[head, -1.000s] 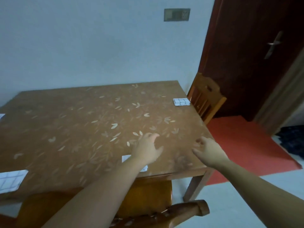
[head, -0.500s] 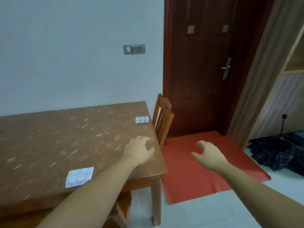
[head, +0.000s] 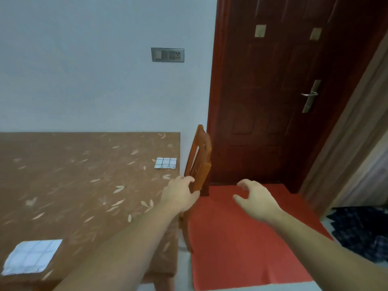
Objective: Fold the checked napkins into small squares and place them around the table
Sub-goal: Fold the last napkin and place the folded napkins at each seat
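While both hands are hanging free of any cloth, I am reading this as a gap between placements rather than a fold in progress. My left hand (head: 181, 193) is hovering over the tabletop (head: 63, 175) edge at about three o'clock of its surface, grip loosely curled and holding nothing; whether the fingertips are touching the chair (head: 199, 162) back I cannot tell. My right hand (head: 255, 196) is floating over the red mat (head: 241, 248), fingers spread and clawed, grip open and empty.

One folded checked napkin (head: 165, 163) is lying near the far right edge, at roughly one o'clock, squarely in front of that chair, which I am judging to be a place setting. A second, blurred folded napkin (head: 32, 256) is sitting at about seven o'clock near the near edge, likely marking another seat.

Around me, a dark wooden door (head: 283, 91) is standing shut at one o'clock, a wall socket panel (head: 167, 55) is hanging at twelve, and a heap of dark cloth (head: 361, 229) is lying on the floor at four o'clock. Tucked tight against the tabletop, the chair is narrowing my path along that side.
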